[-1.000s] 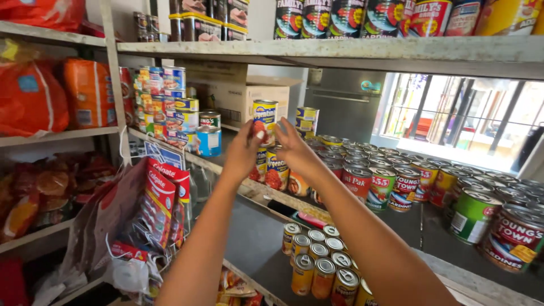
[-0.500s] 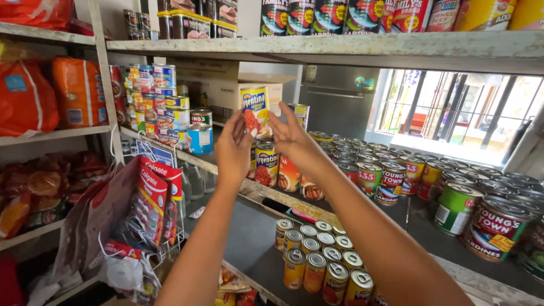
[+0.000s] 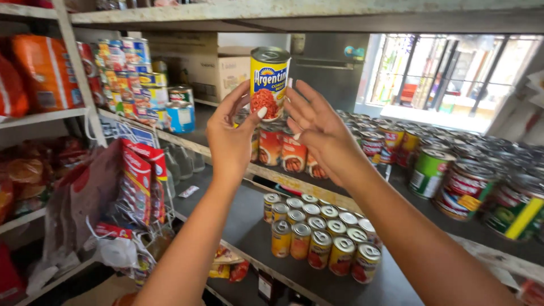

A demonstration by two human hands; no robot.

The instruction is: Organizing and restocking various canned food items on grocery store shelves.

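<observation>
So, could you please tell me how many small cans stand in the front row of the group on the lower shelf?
5, in a line on the lower shelf: leftmost can, second, middle, fourth, rightmost. More cans stand behind them.

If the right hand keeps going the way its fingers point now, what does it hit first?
The right hand points up and slightly left, fingertips beside the yellow can that the left hand holds. It would probably brush that can's side first; past it, likely the upper shelf, though depth is unclear.

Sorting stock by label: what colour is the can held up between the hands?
Mostly yellow can, blue band, red picture below, silver lid; head view shows it.
</observation>
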